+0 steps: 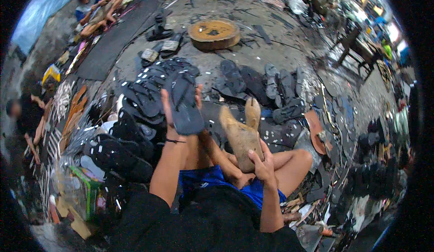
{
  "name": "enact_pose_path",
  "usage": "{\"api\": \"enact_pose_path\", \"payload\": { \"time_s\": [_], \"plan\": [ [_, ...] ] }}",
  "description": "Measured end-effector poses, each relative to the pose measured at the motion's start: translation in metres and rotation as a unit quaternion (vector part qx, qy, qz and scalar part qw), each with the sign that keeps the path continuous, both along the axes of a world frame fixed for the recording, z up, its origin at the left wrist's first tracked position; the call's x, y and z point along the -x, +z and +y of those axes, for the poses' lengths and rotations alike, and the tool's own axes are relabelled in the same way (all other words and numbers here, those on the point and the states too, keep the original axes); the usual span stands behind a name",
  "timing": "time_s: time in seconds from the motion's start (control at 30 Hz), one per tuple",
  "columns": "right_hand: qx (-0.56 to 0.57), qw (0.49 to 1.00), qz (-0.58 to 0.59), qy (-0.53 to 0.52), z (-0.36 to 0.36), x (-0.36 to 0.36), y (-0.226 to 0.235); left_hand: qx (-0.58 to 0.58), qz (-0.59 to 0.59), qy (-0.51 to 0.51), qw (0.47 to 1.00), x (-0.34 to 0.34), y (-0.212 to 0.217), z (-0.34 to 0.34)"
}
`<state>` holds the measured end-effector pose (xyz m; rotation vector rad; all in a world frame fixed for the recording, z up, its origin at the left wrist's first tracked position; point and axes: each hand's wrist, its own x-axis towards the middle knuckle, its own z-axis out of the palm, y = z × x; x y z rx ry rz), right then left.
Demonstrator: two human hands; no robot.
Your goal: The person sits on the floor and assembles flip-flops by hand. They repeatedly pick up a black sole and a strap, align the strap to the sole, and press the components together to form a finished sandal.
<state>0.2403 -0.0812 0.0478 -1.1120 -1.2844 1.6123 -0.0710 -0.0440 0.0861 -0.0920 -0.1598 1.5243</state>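
Note:
My left hand (168, 116) is raised and closed around a black flip-flop (187, 112). The thumb lies along its left edge and fingertips show at its right edge. In my right hand (264, 165) is a pair of tan, foot-shaped shoe lasts, probably wooden. The nearer shoe last (239, 139) covers much of the other shoe last (252, 112), whose split toe end points away from me. My thumb presses on the nearer one, and the fingers are partly hidden behind it. Both items are held apart above my crossed legs.
Black flip-flops (140, 96) lie heaped at the left, with more dark sandals (285, 87) ahead to the right. A round wooden block (214, 34) stands farther off. Scraps and a brown sheet piece (315, 132) litter the right. Other people sit at left, far left and far right.

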Motion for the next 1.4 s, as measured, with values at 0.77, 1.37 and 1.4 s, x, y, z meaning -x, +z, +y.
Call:
{"api": "enact_pose_path", "payload": {
  "time_s": [0.77,1.37,1.4],
  "plan": [
    [-0.225,0.951,-0.192,0.086,0.127,0.055,0.008,0.171,0.756,0.204,0.598,-0.027,-0.017,-0.099],
    [0.179,0.837,-0.384,-0.348,0.221,-0.060,-0.202,0.052,0.909,0.163,0.381,-0.112,-0.043,-0.091],
    [0.189,0.837,-0.339,-0.386,0.229,-0.070,-0.211,0.027,0.905,0.115,0.410,-0.132,-0.047,-0.086]
  ]
}}
